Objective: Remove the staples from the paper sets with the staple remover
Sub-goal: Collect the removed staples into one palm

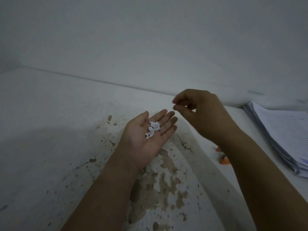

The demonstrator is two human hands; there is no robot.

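Note:
My left hand [146, 137] is held palm up with straight fingers, and several small torn white paper scraps [153, 129] lie on the palm. Just above and to the right hovers my right hand [200, 114], thumb and forefinger tips close together over the left fingertips; anything pinched between them is too small to see. A stack of lined paper sets [281, 137] lies at the right edge. An orange object [224, 160], perhaps the staple remover, shows partly from behind my right forearm.
The white surface [58, 130] has a worn patch with brown stains and chipped paint under my arms. A white wall rises behind it. Lighting is dim.

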